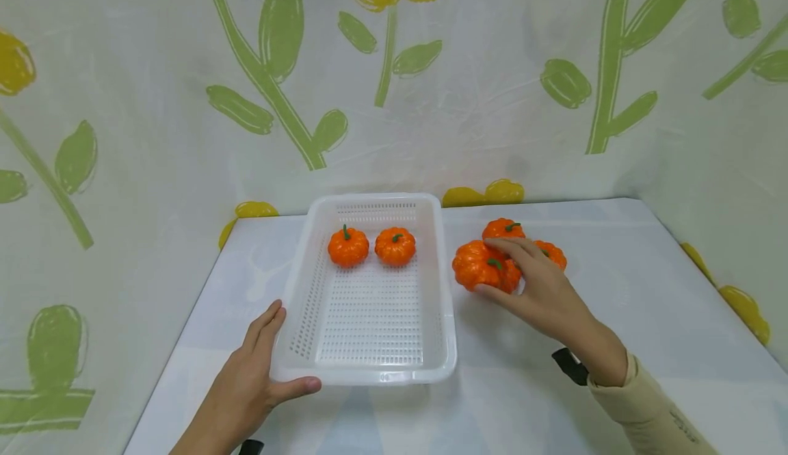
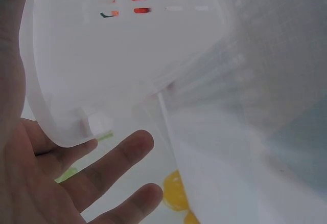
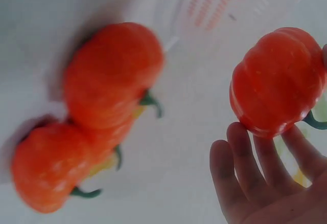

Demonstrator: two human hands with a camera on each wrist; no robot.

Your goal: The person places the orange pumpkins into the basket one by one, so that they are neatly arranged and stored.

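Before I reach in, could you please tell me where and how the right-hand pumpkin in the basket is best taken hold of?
I'd grip the pumpkin by its rounded, ribbed sides, probably from straight above: its stem sits on top, the walls of the basket surround it, and another pumpkin stands close on its left.

Head cam: R hand (image 1: 544, 297) partly hides rightmost glossy orange ribbed pumpkin (image 1: 553, 254); btm edge cuts off beige cloth sleeve (image 1: 643, 404). R wrist cam: loose orange pumpkins (image 3: 48, 165) blurry. L wrist cam: top edge crops white perforated plastic basket (image 2: 107, 45); inside pumpkins (image 2: 142, 10) just slivers.
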